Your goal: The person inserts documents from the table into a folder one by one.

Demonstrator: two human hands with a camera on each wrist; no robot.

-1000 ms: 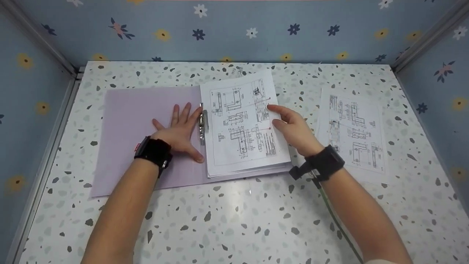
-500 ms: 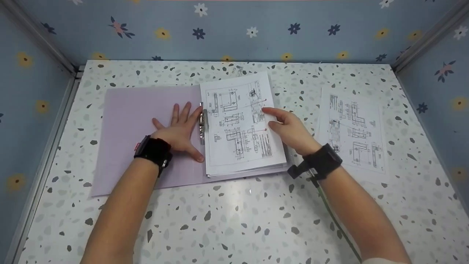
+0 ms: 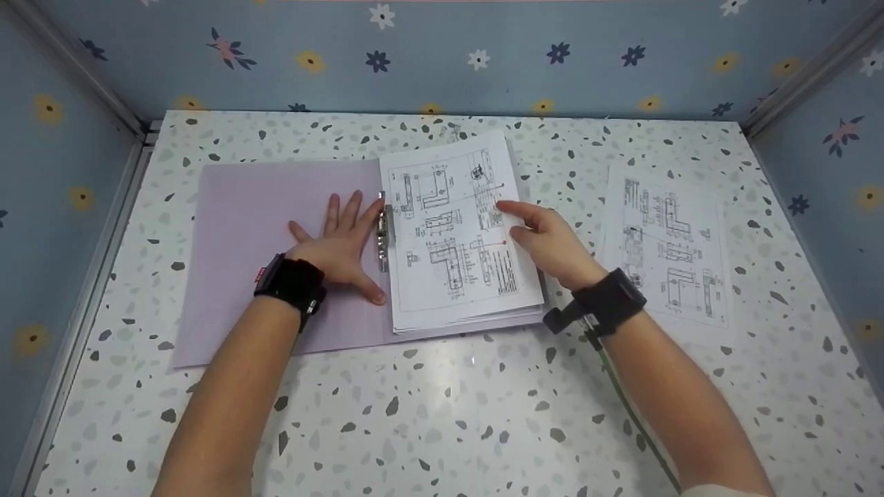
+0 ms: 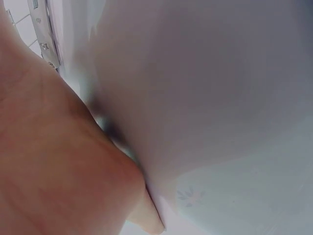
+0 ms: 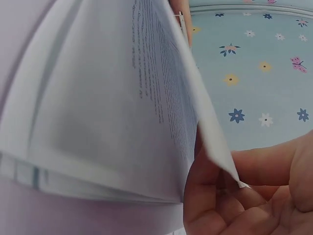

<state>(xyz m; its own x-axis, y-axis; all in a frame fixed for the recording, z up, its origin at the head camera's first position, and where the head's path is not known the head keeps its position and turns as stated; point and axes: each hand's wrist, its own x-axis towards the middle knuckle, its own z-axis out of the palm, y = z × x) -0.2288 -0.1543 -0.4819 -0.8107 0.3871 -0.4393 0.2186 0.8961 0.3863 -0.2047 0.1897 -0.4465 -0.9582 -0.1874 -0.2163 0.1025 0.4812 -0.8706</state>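
Note:
A pale purple folder lies spread on the table. With its fingers spread, my left hand presses flat on the left cover, index fingertip right at the metal clip along the fold. Held at the clip is a stack of printed drawing sheets on the right side. My right hand pinches the right edge of the top sheet between thumb and fingers. The right wrist view shows this sheet lifted and bowed away from the pages beneath it. Most of the left fingers are hidden in the left wrist view.
Another drawing sheet lies on the speckled table, to the right of the folder. Blue flowered panels stand at the back and both sides. A green cable runs from the right wrist camera toward the front.
The right hand and the top sheet's right edge have shifted slightly left since the first frame, with little motion in the last half second. The left hand stays in place.

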